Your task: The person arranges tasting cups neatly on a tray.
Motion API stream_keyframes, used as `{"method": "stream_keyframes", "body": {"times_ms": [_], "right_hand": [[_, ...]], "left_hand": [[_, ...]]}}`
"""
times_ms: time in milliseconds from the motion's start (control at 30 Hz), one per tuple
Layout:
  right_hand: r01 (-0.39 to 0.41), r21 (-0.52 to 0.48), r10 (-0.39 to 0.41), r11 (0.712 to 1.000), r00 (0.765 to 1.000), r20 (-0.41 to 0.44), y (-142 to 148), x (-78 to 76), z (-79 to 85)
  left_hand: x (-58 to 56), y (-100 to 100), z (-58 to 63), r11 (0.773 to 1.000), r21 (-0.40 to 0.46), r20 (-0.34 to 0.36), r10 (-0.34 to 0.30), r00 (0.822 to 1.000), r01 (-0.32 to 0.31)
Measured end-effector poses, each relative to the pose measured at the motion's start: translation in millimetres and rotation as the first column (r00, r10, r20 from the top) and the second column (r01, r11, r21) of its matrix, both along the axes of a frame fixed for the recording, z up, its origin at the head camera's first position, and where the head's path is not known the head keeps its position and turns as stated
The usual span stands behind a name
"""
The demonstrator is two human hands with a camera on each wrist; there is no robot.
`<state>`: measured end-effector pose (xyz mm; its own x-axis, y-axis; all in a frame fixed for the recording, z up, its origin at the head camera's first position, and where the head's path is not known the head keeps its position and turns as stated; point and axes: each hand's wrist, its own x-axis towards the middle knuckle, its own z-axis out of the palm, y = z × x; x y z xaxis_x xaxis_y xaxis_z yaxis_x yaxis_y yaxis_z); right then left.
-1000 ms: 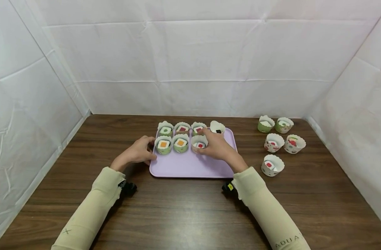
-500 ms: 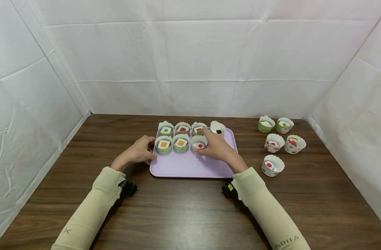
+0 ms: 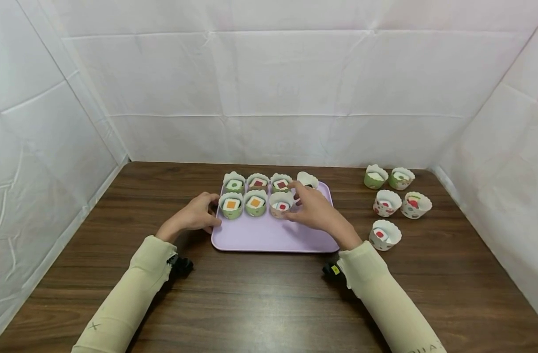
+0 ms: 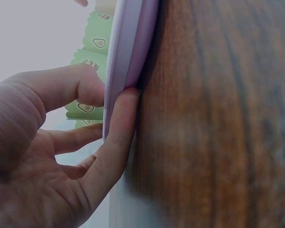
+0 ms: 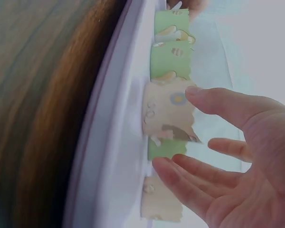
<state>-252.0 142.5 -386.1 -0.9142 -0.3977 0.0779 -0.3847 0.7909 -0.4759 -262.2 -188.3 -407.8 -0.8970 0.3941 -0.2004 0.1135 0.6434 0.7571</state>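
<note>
My left hand [image 3: 198,212] pinches the left rim of a lilac tray [image 3: 260,238]; in the left wrist view its thumb lies over the tray's edge [image 4: 121,61], with a finger against the underside. On the tray stand two rows of paper baking cups with sushi-like pieces inside. My right hand [image 3: 315,208] is beside a pale cup with a red-centred piece [image 3: 281,205], at the front row's right end. Its fingers are spread, and the thumb overlaps the cup's rim in the right wrist view [image 5: 168,109]. Behind this hand, a white cup [image 3: 306,179] is partly hidden.
Several more filled cups stand on the wooden table [image 3: 260,299] to the right, among them a white dotted cup [image 3: 385,235] nearest me and a green cup [image 3: 375,177] at the back. White sheeting [image 3: 286,88] encloses the table at the back and sides.
My right hand has loosened from the pale cup and shifted slightly right, its fingers now apart from the far side. The cup stays in place. My left hand has not moved.
</note>
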Motion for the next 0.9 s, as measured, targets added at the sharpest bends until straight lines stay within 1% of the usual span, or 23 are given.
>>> {"method": "stream_keyframes", "body": {"times_ms": [167,333,433,567,667,800,900], "right_hand": [[-0.020,-0.013,0.020,1.000,0.999,-0.040,14.4,6.5,5.7],[0.005,-0.014,-0.006,1.000,0.999,-0.053,30.1,12.3,10.5],[0.001,-0.028,-0.003,1.000,0.998,-0.056,41.7,16.9,13.5],[-0.045,-0.050,0.041,0.998,0.997,-0.072,59.4,22.7,15.7],[-0.060,-0.068,0.055,0.996,0.995,-0.082,75.3,27.4,16.1],[-0.048,-0.093,0.039,0.994,0.995,-0.093,97.8,34.0,16.6],[-0.036,-0.089,0.026,0.995,0.993,-0.115,114.7,39.9,16.2]], "left_hand": [[0.0,-1.2,0.4,1.000,-0.010,-0.004,0.003,1.000,-0.003],[1.6,-2.3,2.5,1.000,-0.015,-0.004,0.007,1.000,-0.007],[2.0,-2.7,2.8,1.000,-0.014,-0.003,0.008,1.000,-0.008],[1.9,-2.4,2.4,1.000,-0.013,-0.003,0.003,1.000,-0.003],[1.6,-2.2,1.8,1.000,-0.017,-0.004,-0.001,1.000,0.001],[0.7,-1.5,0.8,1.000,-0.021,-0.003,-0.001,1.000,0.001],[-0.1,-0.4,0.2,1.000,-0.016,-0.003,-0.003,1.000,0.003]]}}
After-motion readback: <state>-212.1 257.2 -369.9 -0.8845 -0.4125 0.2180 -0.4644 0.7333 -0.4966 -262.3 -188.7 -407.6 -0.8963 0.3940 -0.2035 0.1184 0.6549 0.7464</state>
